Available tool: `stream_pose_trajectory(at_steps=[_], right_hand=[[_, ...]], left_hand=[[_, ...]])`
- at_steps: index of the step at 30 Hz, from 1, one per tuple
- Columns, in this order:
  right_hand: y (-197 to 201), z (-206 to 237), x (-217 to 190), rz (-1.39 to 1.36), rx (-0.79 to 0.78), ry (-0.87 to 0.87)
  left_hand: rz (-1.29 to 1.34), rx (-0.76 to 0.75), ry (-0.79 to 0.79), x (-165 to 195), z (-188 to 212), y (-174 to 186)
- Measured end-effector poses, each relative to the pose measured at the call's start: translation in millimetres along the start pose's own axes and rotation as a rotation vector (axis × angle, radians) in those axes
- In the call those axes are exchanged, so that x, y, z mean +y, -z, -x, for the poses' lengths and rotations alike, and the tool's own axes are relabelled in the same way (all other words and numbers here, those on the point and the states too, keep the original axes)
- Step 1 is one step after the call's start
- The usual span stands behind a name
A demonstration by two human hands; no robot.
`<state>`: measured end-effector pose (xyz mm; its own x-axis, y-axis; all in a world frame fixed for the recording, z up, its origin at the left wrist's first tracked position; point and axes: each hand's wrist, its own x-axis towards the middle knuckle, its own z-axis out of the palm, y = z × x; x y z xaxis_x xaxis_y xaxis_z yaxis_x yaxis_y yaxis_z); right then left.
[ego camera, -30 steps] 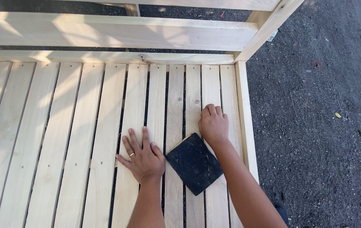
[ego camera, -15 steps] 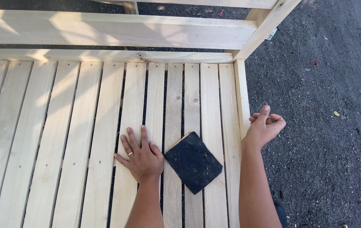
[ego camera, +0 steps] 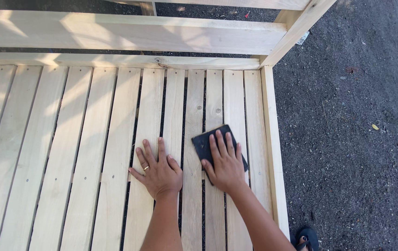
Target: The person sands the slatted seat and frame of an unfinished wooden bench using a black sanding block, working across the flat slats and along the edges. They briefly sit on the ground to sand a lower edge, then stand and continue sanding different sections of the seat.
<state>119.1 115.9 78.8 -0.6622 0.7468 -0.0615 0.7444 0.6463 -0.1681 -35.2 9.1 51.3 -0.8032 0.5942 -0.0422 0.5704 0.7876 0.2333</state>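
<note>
Head view looks straight down on a pale wooden slatted frame [ego camera: 92, 153], the largest thing in sight, which fills the picture from 9 o'clock across to about 3 o'clock. Its slats run from 12 to 6 o'clock with narrow dark gaps between them, and nothing lies in those gaps that can be made out. Two cross rails [ego camera: 129, 32] close the frame at 12 o'clock, and a side rail [ego camera: 273, 148] forms its edge at 3 o'clock. Beyond that edge lies dark gravelly ground [ego camera: 357, 139], open all the way to the picture's border, with a dark sandal [ego camera: 307, 238] just showing at 5 o'clock. Toward 9 o'clock the slats lie bare, giving wide room on that side.

Near the centre, the right hand [ego camera: 226, 165] lies flat on a black sanding pad [ego camera: 204, 144], fingers spread and stretched out toward 12 o'clock, pressing on the pad rather than gripping it. The pad sits tilted like a diamond on the slats close to the side rail, one slat short of the edge. At 9 o'clock of it, just beside but apart, the left hand [ego camera: 159, 169] rests palm down on the bare slats, fingers splayed and holding nothing, a ring [ego camera: 146, 168] on one finger.
</note>
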Motion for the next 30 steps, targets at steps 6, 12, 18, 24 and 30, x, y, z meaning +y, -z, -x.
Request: stream_pose_trajectory(at_steps=[6,12,18,24,30], right_hand=[[27,-144,29,-0.019,0.072,-0.170],[24,-76,7,-0.020,0.106,-0.058],[36,112,-51,-0.077,-0.449,-0.081],[42,193,-71,-0.160,-0.240,0.004],[45,194,-78,-0.433,-0.328,-0.349]], left_hand=[[-0.034,-0.026,0.025,3,-3,4],[-0.001,-0.015,0.017,7,-4,17],[0.145,0.026,-0.040,11,-5,49],[0.897,0.235,-0.220,1,74,78],[1.684,-0.223,0.371,-62,200,92]])
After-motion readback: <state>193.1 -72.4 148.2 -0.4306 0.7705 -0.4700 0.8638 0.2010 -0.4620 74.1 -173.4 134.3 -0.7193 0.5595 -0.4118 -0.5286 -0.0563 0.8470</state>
